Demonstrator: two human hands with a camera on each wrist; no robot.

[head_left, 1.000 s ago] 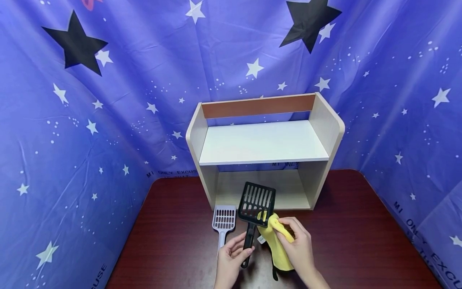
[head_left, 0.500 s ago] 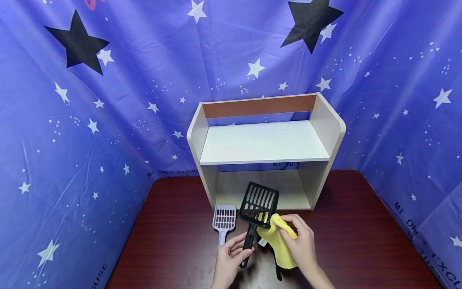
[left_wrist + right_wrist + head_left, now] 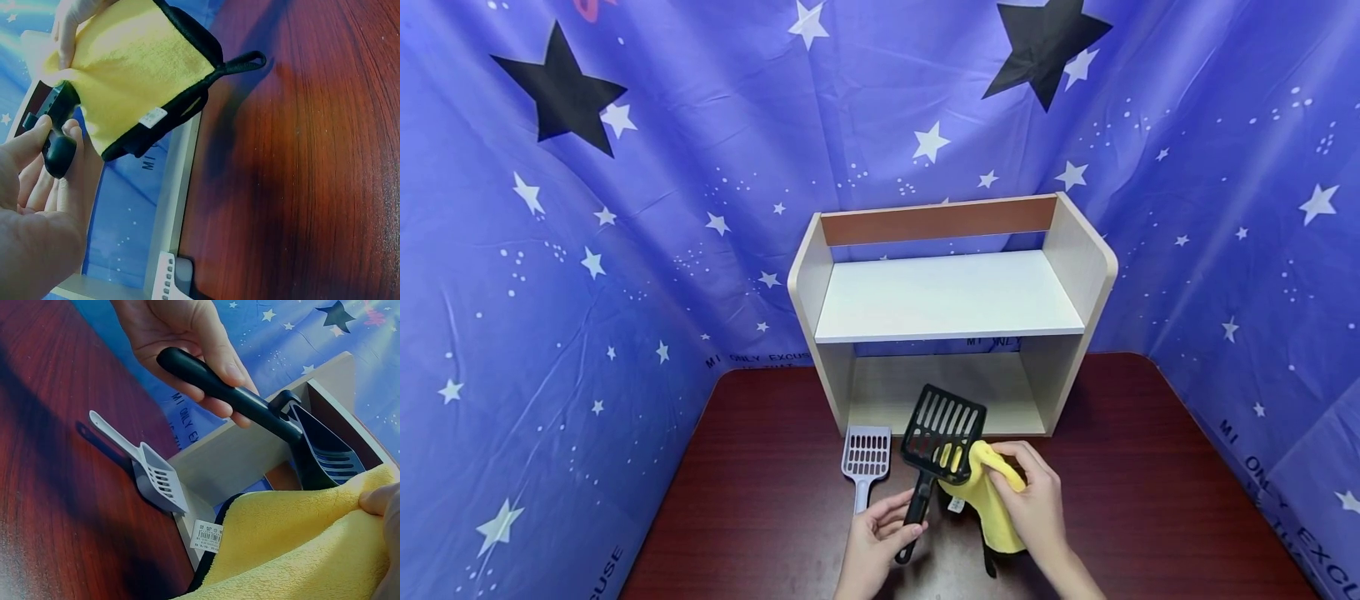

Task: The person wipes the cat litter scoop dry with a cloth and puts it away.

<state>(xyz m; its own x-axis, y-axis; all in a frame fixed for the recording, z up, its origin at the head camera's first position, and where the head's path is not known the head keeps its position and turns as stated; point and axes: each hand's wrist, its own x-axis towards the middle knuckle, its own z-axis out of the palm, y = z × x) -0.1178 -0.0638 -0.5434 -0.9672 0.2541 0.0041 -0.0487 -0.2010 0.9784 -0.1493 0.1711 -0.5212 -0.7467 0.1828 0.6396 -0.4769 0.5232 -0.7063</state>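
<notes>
Your left hand (image 3: pixel 878 537) pinches the black scoop (image 3: pixel 927 477), your right hand (image 3: pixel 1037 504) the yellow cloth (image 3: pixel 992 502); both have shifted slightly rightward (the scoop lower, too).

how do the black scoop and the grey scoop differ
The black scoop is held up in the left hand; the grey scoop lies on the table. The yellow cloth meets the black scoop's head; the grey scoop has no cloth on it. Both have a handle and slotted head.

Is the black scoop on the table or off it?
Off it: the left hand holds the black scoop raised above the table, plainest in the right wrist view.
</notes>
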